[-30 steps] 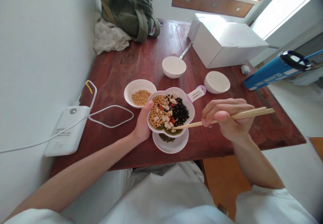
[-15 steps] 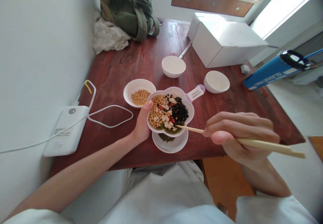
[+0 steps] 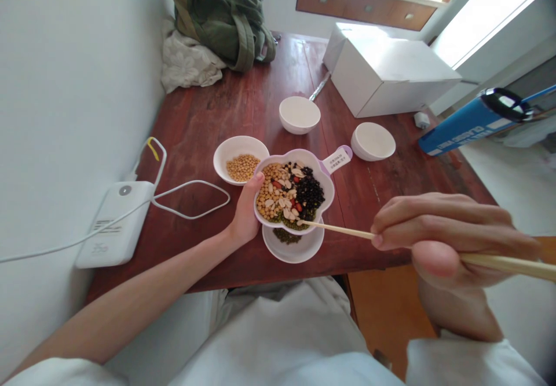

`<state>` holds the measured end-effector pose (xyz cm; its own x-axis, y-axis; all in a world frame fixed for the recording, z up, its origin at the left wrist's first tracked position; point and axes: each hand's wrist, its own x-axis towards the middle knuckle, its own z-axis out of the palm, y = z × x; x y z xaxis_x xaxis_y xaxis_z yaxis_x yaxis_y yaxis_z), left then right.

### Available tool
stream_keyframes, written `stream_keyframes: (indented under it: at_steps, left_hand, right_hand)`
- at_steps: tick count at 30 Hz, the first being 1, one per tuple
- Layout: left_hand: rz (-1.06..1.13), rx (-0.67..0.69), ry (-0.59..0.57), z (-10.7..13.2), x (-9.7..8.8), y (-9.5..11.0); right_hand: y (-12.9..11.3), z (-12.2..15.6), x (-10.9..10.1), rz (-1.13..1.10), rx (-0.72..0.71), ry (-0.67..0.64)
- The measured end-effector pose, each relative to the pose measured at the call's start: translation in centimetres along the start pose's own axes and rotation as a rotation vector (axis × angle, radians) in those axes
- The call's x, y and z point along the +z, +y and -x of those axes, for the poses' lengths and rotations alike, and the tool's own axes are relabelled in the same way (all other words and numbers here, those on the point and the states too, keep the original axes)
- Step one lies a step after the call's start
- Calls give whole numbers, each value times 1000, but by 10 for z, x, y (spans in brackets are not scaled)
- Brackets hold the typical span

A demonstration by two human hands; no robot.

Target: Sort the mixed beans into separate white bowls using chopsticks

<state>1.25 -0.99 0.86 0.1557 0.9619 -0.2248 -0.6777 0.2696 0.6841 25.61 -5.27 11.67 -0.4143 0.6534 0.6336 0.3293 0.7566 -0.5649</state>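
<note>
My left hand point(image 3: 245, 212) grips the edge of a lilac-rimmed, flower-shaped white dish point(image 3: 324, 186) with a labelled handle point(image 3: 336, 160). The dish holds soybeans, pale peanut halves, black beans, red beans and mung beans in separate patches. My right hand point(image 3: 447, 238), large and close to the camera, holds a pair of wooden chopsticks point(image 3: 339, 230). Their tips reach the dish's lower rim. Below the dish lies a white plate point(image 3: 299, 252) with some mung beans, partly hidden by the dish. A white bowl point(image 3: 223, 157) of soybeans stands to its left.
Two white bowls point(image 3: 299, 115) point(image 3: 372, 141) stand on the red-brown wooden table point(image 3: 208, 131). A white power bank point(image 3: 115, 224) with its cable lies by the wall. Further off are a green bag point(image 3: 217, 18), a white box point(image 3: 391, 70) and a blue cylinder point(image 3: 471, 122).
My right hand has moved right and closer to the camera, while the chopstick tips stay near the dish's rim. My left hand and the dish have barely moved.
</note>
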Motion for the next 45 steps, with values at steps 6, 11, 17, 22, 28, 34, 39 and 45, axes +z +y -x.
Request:
stream_keyframes:
  at_steps: [6, 11, 17, 22, 28, 34, 39, 45]
  left_hand:
    - [0, 4, -13, -1, 2, 1]
    - [36, -46, -52, -1, 2, 2]
    - [40, -40, -36, -1, 0, 0]
    - [50, -27, -16, -1, -1, -1]
    - [50, -25, -26, 0, -1, -1]
    - [31, 11, -28, 0, -1, -2]
    - [4, 22, -20, -1, -4, -4]
    - [18, 48, -45, -4, -5, -8]
  right_hand:
    - [14, -7, 10, -78, -77, -44]
    - [16, -5, 9, -39, -47, -66]
    - [8, 4, 11, 57, -18, -43]
    - [4, 15, 18, 25, 74, 33]
    - [15, 39, 31, -72, 176, 278]
    - [27, 59, 44, -238, 295, 455]
    - [31, 65, 53, -334, 343, 532]
    - [35, 69, 56, -410, 393, 558]
